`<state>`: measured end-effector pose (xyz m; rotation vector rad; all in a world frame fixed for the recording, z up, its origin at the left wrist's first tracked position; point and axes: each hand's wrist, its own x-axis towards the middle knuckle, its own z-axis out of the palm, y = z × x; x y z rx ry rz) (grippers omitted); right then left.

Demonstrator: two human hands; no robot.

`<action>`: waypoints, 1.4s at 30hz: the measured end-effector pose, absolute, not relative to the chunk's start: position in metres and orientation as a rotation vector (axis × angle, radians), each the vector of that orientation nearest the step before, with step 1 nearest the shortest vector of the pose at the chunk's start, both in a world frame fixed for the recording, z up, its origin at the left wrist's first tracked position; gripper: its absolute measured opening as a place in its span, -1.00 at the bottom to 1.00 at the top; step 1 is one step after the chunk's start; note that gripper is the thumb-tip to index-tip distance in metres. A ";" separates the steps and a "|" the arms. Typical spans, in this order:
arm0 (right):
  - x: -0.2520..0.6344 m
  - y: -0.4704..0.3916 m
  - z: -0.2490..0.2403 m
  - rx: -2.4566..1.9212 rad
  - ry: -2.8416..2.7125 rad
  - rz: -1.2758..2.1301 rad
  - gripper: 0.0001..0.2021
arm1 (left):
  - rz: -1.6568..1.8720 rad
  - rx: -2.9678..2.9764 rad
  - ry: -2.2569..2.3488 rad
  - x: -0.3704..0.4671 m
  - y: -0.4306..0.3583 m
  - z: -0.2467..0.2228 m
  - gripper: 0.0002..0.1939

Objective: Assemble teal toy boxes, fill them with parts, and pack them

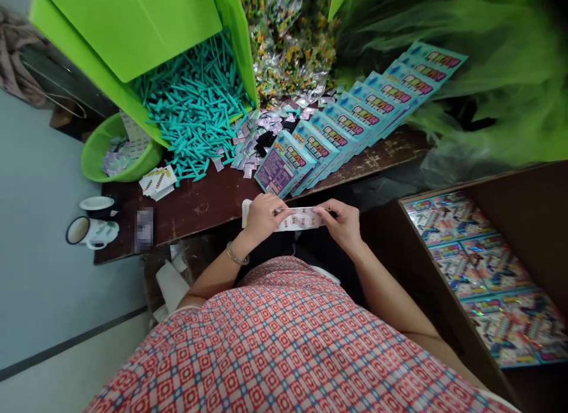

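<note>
A white printed strip (302, 219) with rows of small dark marks stretches between both hands, just off the table's front edge. Its left end is pinched by my left hand (265, 216), with a bangle on that wrist. At the other end, my right hand (341, 221) grips the strip between thumb and fingers. Beyond the hands, a slanted row of teal and purple printed packs (284, 164) overlaps along the brown table (213, 207). Small silvery packets (248, 147) lie beside the packs.
Teal plastic sticks (199, 99) spill from a green bin (133, 22). To the left are a green bowl (151, 158), white cards (158, 182) and an enamel mug (91, 232). Bags of colourful pieces (293, 46) stand behind. A carton (465, 336) at right holds shiny boxes (497, 262).
</note>
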<state>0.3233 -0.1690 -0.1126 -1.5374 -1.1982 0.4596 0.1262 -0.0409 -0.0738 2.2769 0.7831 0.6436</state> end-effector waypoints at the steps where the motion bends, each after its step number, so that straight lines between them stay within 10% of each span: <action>1: 0.325 -0.169 -0.117 -1.545 -1.174 0.476 -0.64 | 0.613 2.259 0.809 0.125 -0.040 -0.074 -0.60; 18: 0.362 -0.178 -0.085 -1.349 -1.176 0.602 -0.72 | 0.319 1.984 0.821 0.109 -0.015 -0.073 -0.76; 30: 0.335 -0.145 -0.074 -1.393 -1.433 0.755 -0.34 | 0.499 2.175 0.629 0.110 -0.003 -0.066 -0.76; 35: 0.324 -0.142 -0.063 -1.396 -1.409 0.592 -0.58 | 0.384 1.987 0.634 0.105 0.004 -0.071 -0.79; 42: 0.352 -0.067 -0.057 -1.402 -1.201 0.322 -0.37 | 0.436 2.197 0.644 0.106 0.023 -0.105 -0.78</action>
